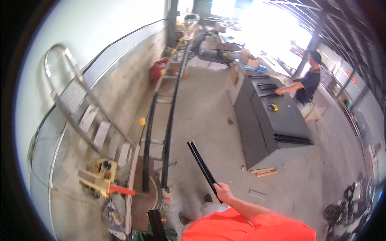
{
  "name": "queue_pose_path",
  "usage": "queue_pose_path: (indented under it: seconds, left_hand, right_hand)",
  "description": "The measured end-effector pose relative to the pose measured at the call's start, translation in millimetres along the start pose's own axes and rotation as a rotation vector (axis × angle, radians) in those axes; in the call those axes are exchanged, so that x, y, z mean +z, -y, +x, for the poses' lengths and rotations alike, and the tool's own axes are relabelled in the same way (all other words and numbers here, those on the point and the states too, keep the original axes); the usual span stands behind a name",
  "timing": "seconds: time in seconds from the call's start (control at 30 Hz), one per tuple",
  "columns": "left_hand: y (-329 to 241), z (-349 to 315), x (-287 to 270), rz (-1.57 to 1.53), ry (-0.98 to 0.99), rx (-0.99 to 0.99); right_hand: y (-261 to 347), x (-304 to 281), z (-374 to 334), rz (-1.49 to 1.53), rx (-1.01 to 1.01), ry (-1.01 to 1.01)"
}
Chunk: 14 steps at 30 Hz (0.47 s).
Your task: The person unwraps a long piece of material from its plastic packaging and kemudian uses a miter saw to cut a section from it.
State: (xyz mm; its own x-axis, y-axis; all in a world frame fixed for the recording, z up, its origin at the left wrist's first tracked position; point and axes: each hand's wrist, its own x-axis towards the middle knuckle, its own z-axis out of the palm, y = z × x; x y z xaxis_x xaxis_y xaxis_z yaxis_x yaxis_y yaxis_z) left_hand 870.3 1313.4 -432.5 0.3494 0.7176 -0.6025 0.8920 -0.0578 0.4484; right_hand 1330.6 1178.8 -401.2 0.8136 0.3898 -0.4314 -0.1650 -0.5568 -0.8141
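Note:
In my right hand (224,193) are long black metal profiles (203,166), gripped near their lower end and slanting up and away to the left above the floor. They look like two bars side by side, though it could be one grooved piece. My right forearm reaches in from the orange shirt (241,227) at the lower edge. My left hand does not show. Left of the held profiles, two longer black bars (173,116) lie along a low metal rack (164,100). Another black profile (156,225) juts up at the bottom edge.
A dark grey bench (261,136) at right carries short black bars (293,139) and a yellow tape measure (273,107). A person (309,80) stands behind it, one hand on bars. Wood offcuts (264,172) lie on the floor. A stepladder (86,108) and yellow machine (98,176) stand left.

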Motion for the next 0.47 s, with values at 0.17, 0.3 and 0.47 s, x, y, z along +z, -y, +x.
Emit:
queue_pose_path:
  seconds: [0.17, 0.3, 0.47]
  left_hand:
    - [-172, 60, -24, 0.272, 0.083, 0.108]
    - [-322, 71, 0, -0.611, 0.007, 0.603]
    - [-470, 54, 38, -0.748, 0.165, 0.823]
  right_hand:
    - [-15, -53, -9, -0.009, -0.229, -0.176]
    - [42, -108, -26, 0.225, -0.219, -0.044]
    - [64, -185, -19, 0.230, -0.466, -0.160]
